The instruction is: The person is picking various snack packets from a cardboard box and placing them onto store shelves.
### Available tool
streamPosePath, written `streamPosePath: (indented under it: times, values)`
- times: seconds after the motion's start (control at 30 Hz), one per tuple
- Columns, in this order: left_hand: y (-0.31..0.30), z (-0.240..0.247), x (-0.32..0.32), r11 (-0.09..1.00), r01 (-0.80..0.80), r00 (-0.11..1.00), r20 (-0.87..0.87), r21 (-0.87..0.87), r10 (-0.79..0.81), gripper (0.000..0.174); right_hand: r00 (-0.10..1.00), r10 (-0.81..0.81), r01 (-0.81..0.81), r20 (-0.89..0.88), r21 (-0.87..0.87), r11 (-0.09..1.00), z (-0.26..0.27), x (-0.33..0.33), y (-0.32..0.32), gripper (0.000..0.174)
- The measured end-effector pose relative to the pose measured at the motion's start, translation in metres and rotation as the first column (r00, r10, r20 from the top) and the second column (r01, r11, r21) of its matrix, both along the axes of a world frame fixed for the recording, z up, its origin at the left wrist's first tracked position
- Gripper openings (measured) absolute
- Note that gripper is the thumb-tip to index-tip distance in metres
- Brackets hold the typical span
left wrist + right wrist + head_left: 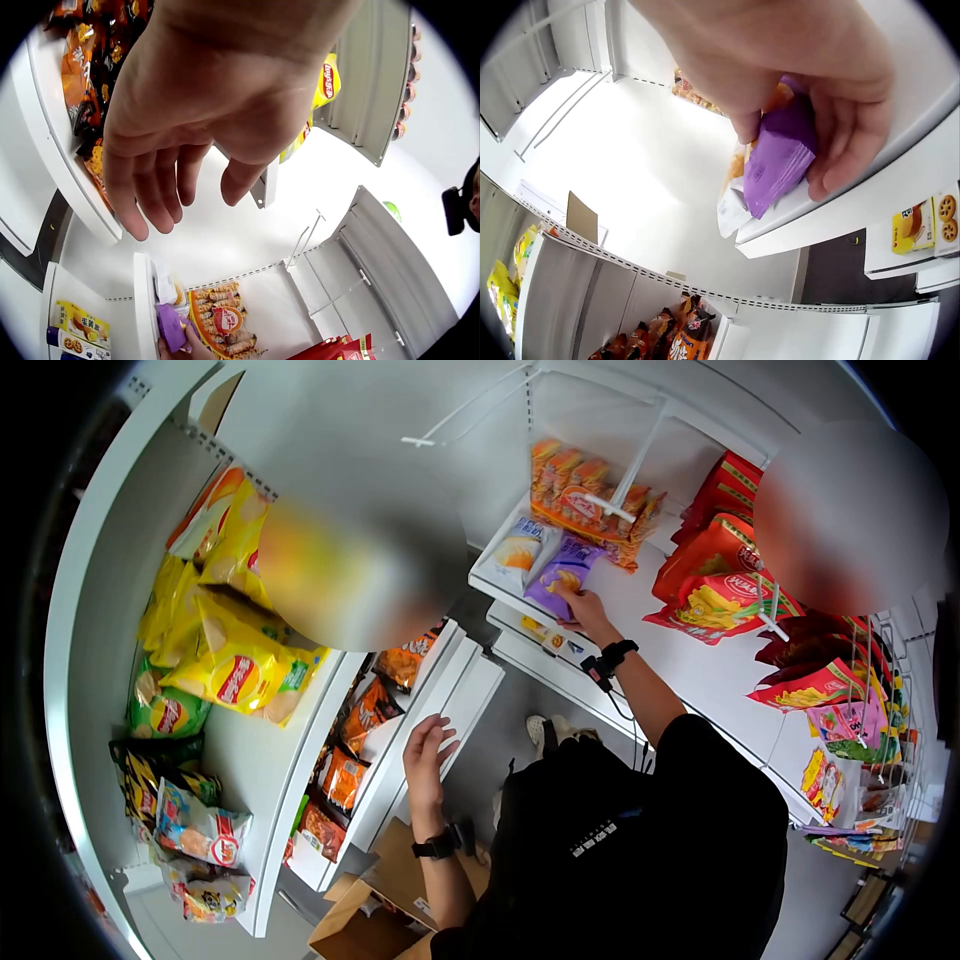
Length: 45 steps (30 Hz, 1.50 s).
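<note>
My right hand (pixel 588 612) grips a purple snack bag (pixel 778 161) at the end of a white shelf, thumb on one side and fingers curled on the other. A white snack bag (pixel 522 550) lies beside it, partly behind the purple one in the right wrist view. Just behind them is a pack of twisted snacks in clear wrap (pixel 590 500). My left hand (pixel 202 112) hangs in the air with loosely bent fingers, holding nothing. In the head view it is beside the lower shelf with orange snack bags (pixel 368 715).
Yellow chip bags (pixel 235 660) fill the left shelf. Red snack bags (pixel 725 575) stand farther along the right shelf. White hooks (pixel 610 508) jut out above it. Below me is an open cardboard box (pixel 385 905). Small boxes (pixel 913 229) sit on a lower shelf.
</note>
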<state>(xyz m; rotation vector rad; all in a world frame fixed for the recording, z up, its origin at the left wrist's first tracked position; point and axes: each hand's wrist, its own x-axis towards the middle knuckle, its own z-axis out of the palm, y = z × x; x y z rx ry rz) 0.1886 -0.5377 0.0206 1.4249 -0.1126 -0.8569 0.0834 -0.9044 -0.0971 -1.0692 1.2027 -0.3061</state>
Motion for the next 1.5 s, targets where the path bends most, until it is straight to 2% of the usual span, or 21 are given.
streamPosePath:
  times: [0.07,0.17,0.2,0.33,0.37,0.43,0.5,0.53,0.63,0.67,0.7,0.87,0.97,1.07,1.17,1.27,1.4,1.5]
  values:
    - [0.017,0.001,-0.002,0.999,-0.048,0.999,0.006,-0.008,0.048,0.03,1.0,0.009,-0.009,-0.029,-0.017,1.0,0.001,-0.006,0.006,0.071]
    - [0.057,-0.001,-0.007,0.986,-0.163,0.987,0.005,-0.034,0.164,0.028,0.999,-0.033,0.035,-0.032,0.075,0.997,0.004,-0.018,0.024,0.07]
    - [0.076,-0.007,-0.01,0.981,-0.19,0.981,0.016,-0.032,0.191,0.032,0.996,-0.087,0.086,0.012,0.069,0.994,0.003,-0.021,0.032,0.066]
    - [0.161,-0.024,-0.032,0.916,-0.399,0.917,-0.016,-0.033,0.399,0.029,0.947,-0.246,0.235,0.207,0.078,0.969,-0.014,-0.027,0.082,0.049]
    - [0.184,-0.028,-0.041,0.889,-0.458,0.889,-0.016,-0.031,0.457,0.029,0.938,-0.251,0.219,0.24,0.151,0.964,-0.019,-0.025,0.097,0.051]
    - [0.233,-0.03,-0.062,0.853,-0.52,0.854,-0.025,-0.038,0.519,0.031,0.907,-0.139,0.027,0.398,0.274,0.961,-0.017,-0.021,0.137,0.036]
    - [0.28,-0.027,-0.085,0.806,-0.591,0.806,-0.039,-0.027,0.59,0.028,0.907,-0.087,-0.039,0.412,0.288,0.957,-0.01,-0.003,0.189,0.038]
    - [0.302,-0.024,-0.098,0.762,-0.648,0.761,-0.028,0.009,0.648,0.026,0.908,-0.016,-0.132,0.419,0.322,0.937,-0.014,0.005,0.212,0.038]
    - [0.365,-0.023,-0.139,0.619,-0.78,0.625,-0.068,-0.091,0.778,0.024,0.871,0.156,-0.353,0.466,0.373,0.858,-0.02,0.035,0.287,0.036]
    - [0.394,-0.043,-0.151,0.59,-0.799,0.597,-0.039,-0.11,0.801,0.023,0.859,0.229,-0.414,0.458,0.357,0.838,-0.008,0.043,0.319,0.035]
    - [0.416,-0.049,-0.164,0.532,-0.843,0.536,-0.056,-0.082,0.842,0.023,0.815,0.285,-0.5,0.505,0.365,0.785,-0.013,0.052,0.345,0.035]
    - [0.484,-0.041,-0.24,0.202,-0.979,0.203,-0.064,-0.013,0.977,0.025,0.693,0.549,-0.713,0.467,0.335,0.615,0.022,0.081,0.505,0.035]
    - [0.515,-0.06,-0.277,0.053,-0.998,0.052,-0.074,0.017,0.996,0.026,0.475,0.725,-0.879,0.498,0.297,0.373,0.03,0.091,0.583,0.033]
    - [0.527,-0.08,-0.296,-0.062,-0.997,-0.067,-0.113,0.046,0.991,0.027,0.315,0.823,-0.936,0.473,0.3,0.186,0.046,0.097,0.652,0.031]
    - [0.54,-0.095,-0.309,-0.148,-0.988,-0.155,-0.174,0.052,0.973,0.031,0.237,0.851,-0.892,0.469,0.453,-0.001,0.049,0.106,0.711,0.029]
    - [0.56,-0.105,-0.311,-0.217,-0.971,-0.233,-0.201,0.099,0.951,0.038,0.162,0.883,-0.831,0.44,0.543,-0.118,0.038,0.123,0.769,0.027]
    - [0.602,-0.111,-0.31,-0.339,-0.933,-0.359,-0.217,0.122,0.908,0.048,0.053,0.917,-0.786,0.395,0.583,-0.206,0.033,0.139,0.854,0.026]
    - [0.637,-0.125,-0.302,-0.396,-0.901,-0.431,-0.243,0.179,0.869,0.049,0.018,0.926,-0.757,0.376,0.61,-0.233,0.016,0.154,0.913,0.026]
